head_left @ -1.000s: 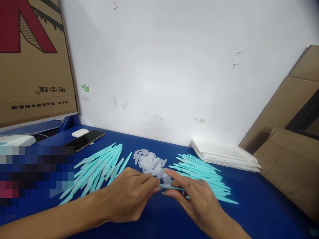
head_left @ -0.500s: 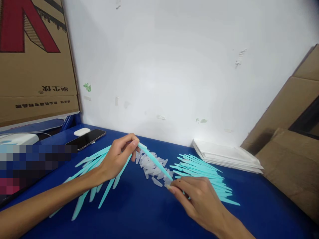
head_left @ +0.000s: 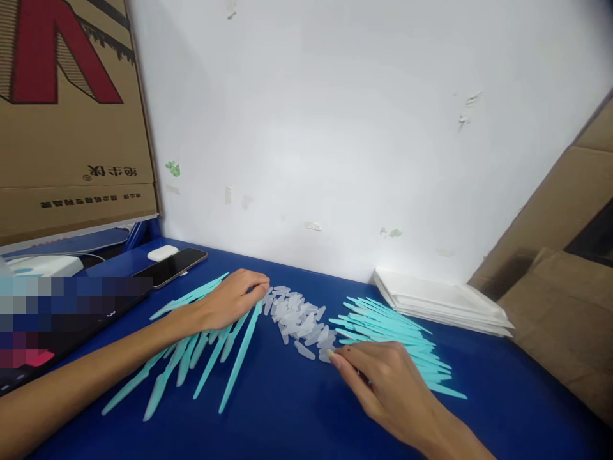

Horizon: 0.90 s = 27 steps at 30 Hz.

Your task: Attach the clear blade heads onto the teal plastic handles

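Note:
My left hand has its fingers closed round the upper end of a turquoise blade-shaped stick, which slants down onto the blue table. Other turquoise sticks fan out beneath that hand and forearm. Between the hands lies a heap of small translucent caps. My right hand is at the heap's near right end, thumb and forefinger pinched near a cap; whether they grip it is too small to tell. A second pile of turquoise sticks lies behind and partly under my right hand.
White flat sheets are stacked at the back right, beside brown cardboard. A phone and a white case lie at the back left. A cardboard box stands over the left side, and a white wall is behind.
The stick that spanned both hands now lies slanting down from my left hand among the left sticks. My right hand no longer touches it and is down by the caps.

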Each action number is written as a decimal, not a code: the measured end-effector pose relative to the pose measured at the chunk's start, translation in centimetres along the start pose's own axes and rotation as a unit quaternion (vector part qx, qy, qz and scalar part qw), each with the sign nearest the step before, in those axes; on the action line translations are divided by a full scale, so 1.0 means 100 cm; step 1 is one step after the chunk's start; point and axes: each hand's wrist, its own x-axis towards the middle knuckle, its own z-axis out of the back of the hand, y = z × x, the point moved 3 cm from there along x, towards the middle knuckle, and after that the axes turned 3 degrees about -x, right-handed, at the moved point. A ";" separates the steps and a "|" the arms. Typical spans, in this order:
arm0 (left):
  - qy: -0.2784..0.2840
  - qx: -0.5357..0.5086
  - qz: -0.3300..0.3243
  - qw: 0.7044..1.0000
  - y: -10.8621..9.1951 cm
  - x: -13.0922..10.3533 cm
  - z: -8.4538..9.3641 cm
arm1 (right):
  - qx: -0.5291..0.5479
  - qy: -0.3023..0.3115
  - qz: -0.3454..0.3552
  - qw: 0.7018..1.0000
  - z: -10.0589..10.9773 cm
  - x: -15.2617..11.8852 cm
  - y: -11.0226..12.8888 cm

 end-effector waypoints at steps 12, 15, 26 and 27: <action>-0.138 -0.015 0.025 0.990 0.007 0.007 0.020 | 0.000 0.024 -0.008 1.000 -0.002 -0.003 0.000; -0.176 -0.041 0.035 0.983 0.007 0.006 0.030 | 0.006 0.022 -0.007 1.000 -0.003 -0.004 0.000; -0.167 -0.081 0.097 0.978 0.012 0.008 0.033 | 0.006 0.024 -0.001 1.000 -0.005 -0.005 0.000; -0.158 -0.080 0.104 0.979 0.013 0.008 0.031 | 0.007 0.026 -0.002 1.000 -0.005 -0.005 0.001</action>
